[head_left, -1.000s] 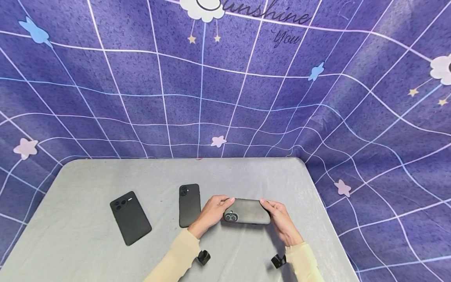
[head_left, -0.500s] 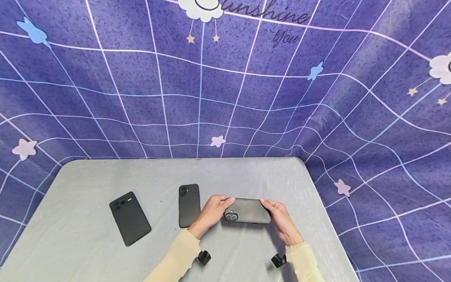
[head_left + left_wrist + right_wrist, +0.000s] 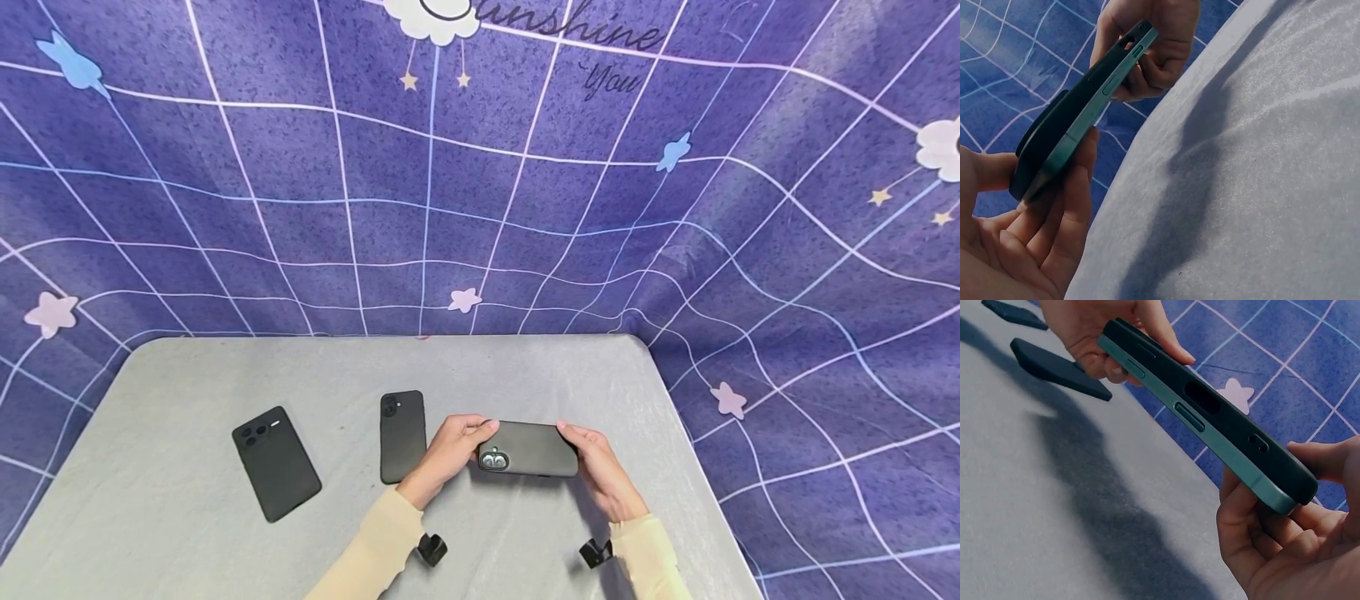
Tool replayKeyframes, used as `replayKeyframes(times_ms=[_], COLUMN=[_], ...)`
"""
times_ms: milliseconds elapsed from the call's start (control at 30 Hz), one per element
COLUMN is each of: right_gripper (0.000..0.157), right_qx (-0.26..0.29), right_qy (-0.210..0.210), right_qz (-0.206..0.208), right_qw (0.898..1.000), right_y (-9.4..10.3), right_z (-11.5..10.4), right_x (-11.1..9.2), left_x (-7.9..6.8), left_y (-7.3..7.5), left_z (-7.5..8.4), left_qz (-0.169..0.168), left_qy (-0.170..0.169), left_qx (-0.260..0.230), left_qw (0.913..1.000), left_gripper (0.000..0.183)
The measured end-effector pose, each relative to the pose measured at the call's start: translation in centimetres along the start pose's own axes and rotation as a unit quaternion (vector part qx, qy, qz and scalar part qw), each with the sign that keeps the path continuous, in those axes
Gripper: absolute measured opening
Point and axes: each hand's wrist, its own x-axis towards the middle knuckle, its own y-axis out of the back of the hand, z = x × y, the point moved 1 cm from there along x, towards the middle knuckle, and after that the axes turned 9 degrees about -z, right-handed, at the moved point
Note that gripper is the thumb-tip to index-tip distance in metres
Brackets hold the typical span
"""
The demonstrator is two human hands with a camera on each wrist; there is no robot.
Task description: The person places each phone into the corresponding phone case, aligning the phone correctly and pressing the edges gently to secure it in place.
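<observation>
My left hand (image 3: 455, 447) and right hand (image 3: 600, 468) hold a phone and its dark case between them, sideways above the table. The dark phone case (image 3: 534, 448) faces up in the head view, with two round lenses (image 3: 493, 460) showing in its cutout near my left hand. In the right wrist view, the phone's teal-green side (image 3: 1210, 449) lies exposed beneath the case (image 3: 1200, 397). Both thumbs press on the case, while fingers support the phone from below. The left wrist view also shows the phone's bare edge (image 3: 1079, 125) along the case. The phone's screen is hidden.
Beside my left forearm, a black phone or case (image 3: 402, 437) lies on the grey cloth-covered table (image 3: 180, 483). Farther left lies a larger black one (image 3: 277, 465), set at an angle. A purple grid-patterned curtain (image 3: 480, 183) hangs behind and to the right.
The case's upper face has turned from pale grey to darker as it tilts slightly. Both hands keep their grip and stay almost in place.
</observation>
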Motion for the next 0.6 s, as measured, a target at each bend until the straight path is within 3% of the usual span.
replayKeyframes(times_ms=[233,600], right_gripper=[0.029,0.027], right_qx=[0.01,0.022], right_qy=[0.005,0.005], right_qz=[-0.009,0.023], right_qw=[1.0,0.999], right_y=[0.11,-0.28], right_z=[0.08,0.22], right_x=[0.03,0.22], left_x=[-0.03,0.2], left_y=[0.26,0.24], left_z=[0.05,-0.23], left_qz=[-0.013,-0.009], left_qy=[-0.004,-0.01], left_qx=[-0.012,-0.03], left_qw=[0.9998,0.9995], left_gripper=[0.031,0.03])
